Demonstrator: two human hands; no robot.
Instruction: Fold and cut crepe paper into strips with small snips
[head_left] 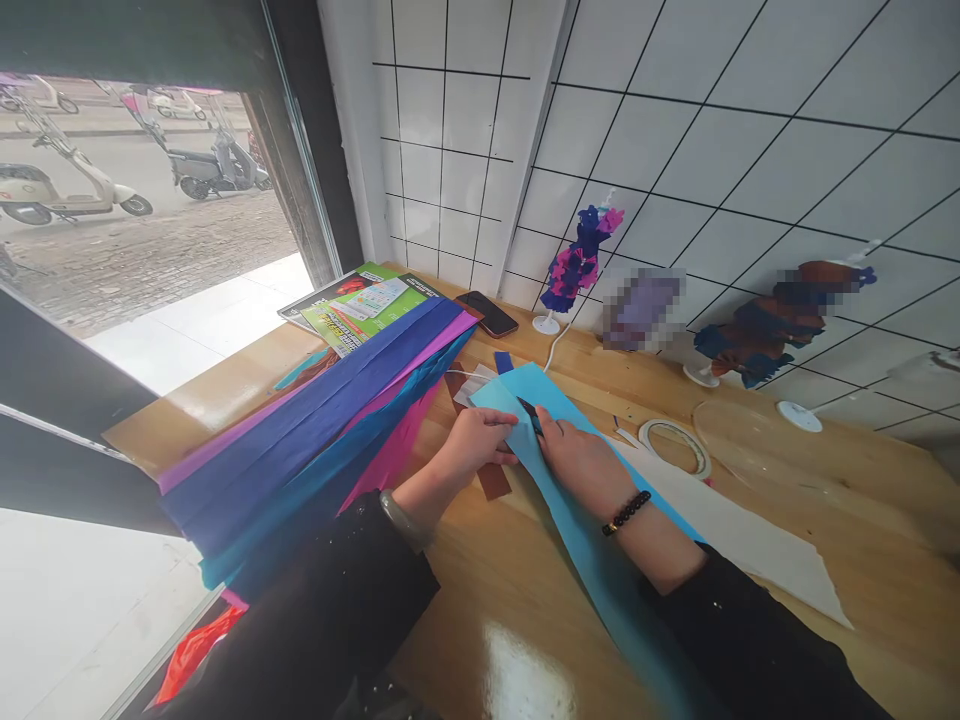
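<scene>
A long light blue sheet of paper (pixel 559 500) lies slantwise across the table and runs off toward the lower right. At its far end my left hand (pixel 474 440) pinches the edge between thumb and fingers. My right hand (pixel 585 462) is closed around black scissors (pixel 529 410), whose dark blades rest at the paper just right of my left fingertips. The scissors' handles are mostly hidden in my fist. Under and beside my left hand, a brown paper strip (pixel 495 482) and a small dark blue piece (pixel 503 362) show on the wood.
Long blue, pink and teal sheets (pixel 315 420) are piled on the left, over green booklets (pixel 367 305). A phone (pixel 491 313) lies by the wall. At right are a tape roll (pixel 675 446), white paper (pixel 765 535) and paper-flower stands (pixel 576 260).
</scene>
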